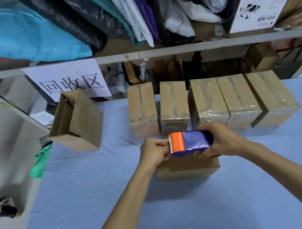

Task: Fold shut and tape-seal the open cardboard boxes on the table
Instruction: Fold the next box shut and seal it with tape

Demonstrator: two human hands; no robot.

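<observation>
A blue and orange tape dispenser [190, 141] hovers over a closed cardboard box [187, 169] at the middle of the blue table [97, 182]. My right hand [221, 139] grips the dispenser's blue body. My left hand [155, 152] pinches at the toothed orange end, where the tape comes out. An open cardboard box [77, 122] lies tilted at the table's far left. Several taped boxes [209, 103] stand in a row along the far edge.
A shelf rail [175, 49] crosses above the table's back, with a paper sign [70, 81] hanging from it and bagged parcels [129, 8] above. A green bag [41, 161] hangs off the table's left edge. Floor lies to the left.
</observation>
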